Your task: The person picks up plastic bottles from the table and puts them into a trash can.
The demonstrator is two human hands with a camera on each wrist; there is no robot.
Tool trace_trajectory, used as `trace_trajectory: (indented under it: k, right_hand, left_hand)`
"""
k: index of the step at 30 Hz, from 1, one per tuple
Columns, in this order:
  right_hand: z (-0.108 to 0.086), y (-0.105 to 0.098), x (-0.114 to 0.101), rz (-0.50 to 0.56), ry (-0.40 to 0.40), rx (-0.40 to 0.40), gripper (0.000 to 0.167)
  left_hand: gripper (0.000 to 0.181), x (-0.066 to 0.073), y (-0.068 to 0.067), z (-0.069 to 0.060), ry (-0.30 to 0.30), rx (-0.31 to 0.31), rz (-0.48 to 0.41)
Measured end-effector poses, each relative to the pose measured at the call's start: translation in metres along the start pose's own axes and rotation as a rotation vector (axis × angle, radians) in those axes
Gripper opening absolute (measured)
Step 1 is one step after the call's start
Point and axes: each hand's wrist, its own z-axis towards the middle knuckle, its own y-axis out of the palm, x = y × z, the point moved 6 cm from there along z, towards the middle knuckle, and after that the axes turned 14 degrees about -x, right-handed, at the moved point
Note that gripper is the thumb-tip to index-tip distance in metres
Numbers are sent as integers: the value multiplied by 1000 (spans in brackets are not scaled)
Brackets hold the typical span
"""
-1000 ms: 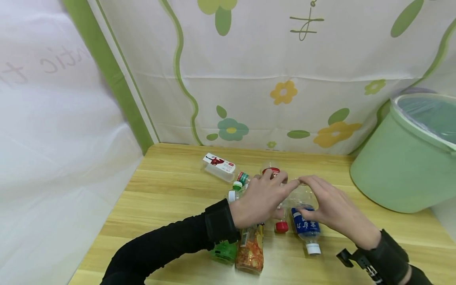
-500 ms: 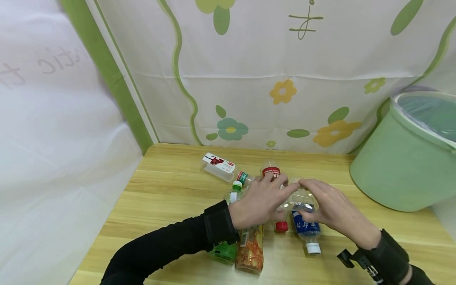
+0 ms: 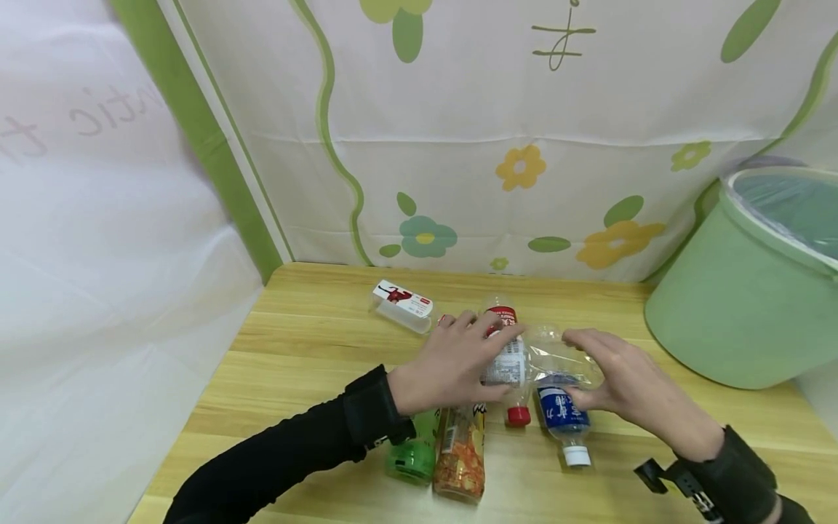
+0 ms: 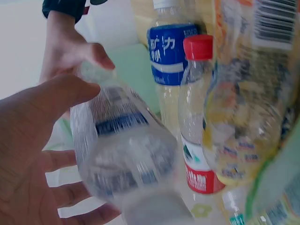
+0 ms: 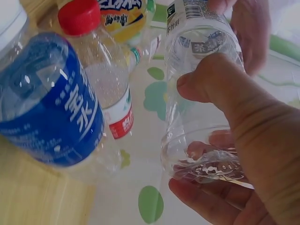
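A clear plastic bottle (image 3: 561, 358) with a white printed label lies sideways above the other bottles. My right hand (image 3: 631, 389) grips its base, thumb on one side and fingers on the other in the right wrist view. My left hand (image 3: 452, 360) is by the neck end, fingers spread and thumb apart; in the left wrist view the bottle's white cap (image 4: 157, 211) points toward the camera. Beneath are a red-capped bottle (image 3: 519, 416) and a blue-labelled bottle (image 3: 561, 409) with a white cap. The head view hides the held bottle's neck behind my left hand.
A green bottle (image 3: 412, 460) and an orange-printed bottle (image 3: 460, 462) lie at the front of the wooden table (image 3: 294, 349). Behind lies a clear container (image 3: 402, 307) with a white-and-red label. A pale green lined bin (image 3: 727, 306) stands at the right.
My left hand has shifted left and spread its fingers, baring the bottle's label. My right hand has moved slightly right with the bottle.
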Motion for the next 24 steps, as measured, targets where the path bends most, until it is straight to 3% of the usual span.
trace_trajectory:
  k: [4, 11, 18, 24]
  right_hand:
    - [-5, -5, 5, -7, -14, 19, 75]
    - [-15, -14, 15, -32, 33, 22, 75]
    - [-24, -15, 25, -16, 72, 0, 77]
    - [-31, -15, 31, -13, 62, 23, 73]
  left_hand:
    - [83, -15, 0, -15, -28, -11, -69]
    - [80, -42, 1, -45, -105, 12, -135]
    - [83, -69, 17, -72, -201, -7, -190]
    - [82, -93, 27, -91, -284, 35, -271]
